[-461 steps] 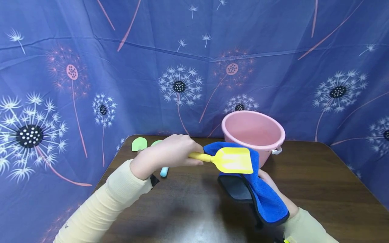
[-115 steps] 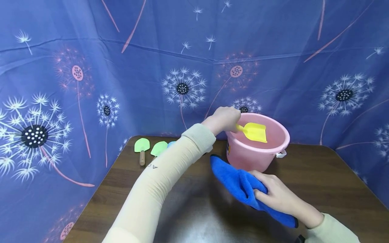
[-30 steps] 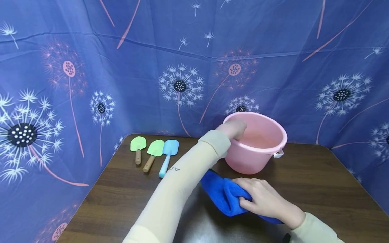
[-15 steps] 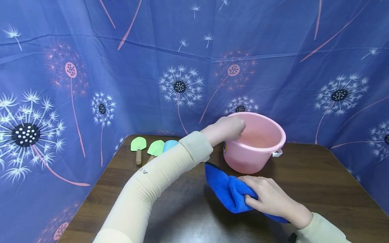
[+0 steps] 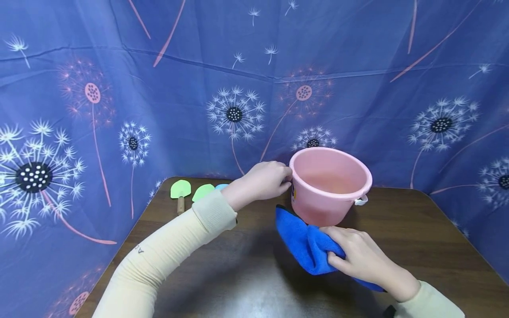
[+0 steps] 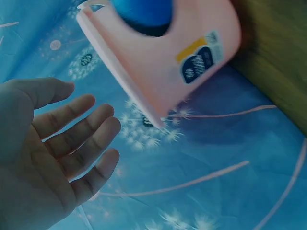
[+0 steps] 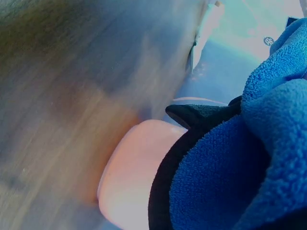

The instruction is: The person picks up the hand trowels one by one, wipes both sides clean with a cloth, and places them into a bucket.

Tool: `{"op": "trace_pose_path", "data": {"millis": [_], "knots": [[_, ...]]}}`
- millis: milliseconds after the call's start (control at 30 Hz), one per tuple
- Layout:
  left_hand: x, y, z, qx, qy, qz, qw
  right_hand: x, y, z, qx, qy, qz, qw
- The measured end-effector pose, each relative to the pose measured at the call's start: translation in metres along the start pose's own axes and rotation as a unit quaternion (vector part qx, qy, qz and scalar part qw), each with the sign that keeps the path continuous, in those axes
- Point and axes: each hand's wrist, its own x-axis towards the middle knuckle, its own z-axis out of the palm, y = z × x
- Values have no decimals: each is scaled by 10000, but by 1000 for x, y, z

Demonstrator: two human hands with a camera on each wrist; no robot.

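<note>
My left hand (image 5: 265, 180) is just left of the pink bucket (image 5: 320, 210), overlapping its rim's edge in the head view. In the left wrist view its fingers are spread loosely, hold nothing and stand apart from the bucket (image 6: 148, 62). My right hand (image 5: 362, 256) grips a bunched blue towel (image 5: 304, 247) with black edging in front of the bucket. Close up in the right wrist view, the towel (image 7: 216, 172) covers part of the bucket (image 7: 139, 172); the right fingers do not show there. No yellow shovel is visible; the bucket's near inside is hidden.
At the table's back left lie two green shovels, one (image 5: 180, 189) with its wooden handle showing and another (image 5: 203, 192), beside a blue one (image 5: 221, 187) mostly behind my left arm. A blue dandelion-print curtain (image 5: 191, 110) hangs behind the dark wooden table (image 5: 417, 229).
My left hand held a yellow shovel earlier, first by the towel, then over the bucket. It reached past the rim, then moved left, out and empty. My right hand still holds the towel.
</note>
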Motion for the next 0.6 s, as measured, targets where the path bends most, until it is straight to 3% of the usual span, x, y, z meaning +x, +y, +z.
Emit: {"op": "trace_pose_path", "data": {"millis": [167, 333, 600], "knots": [[-30, -12, 12, -49, 340, -163, 9993, -1, 0, -3, -71, 103, 53, 9999], [-60, -24, 33, 68, 774, -266, 9966, -3, 1, -3, -185, 296, -45, 9994], [-95, -42, 61, 205, 1305, -663, 9890, -8, 0, -2, -386, 490, -132, 9980]]}}
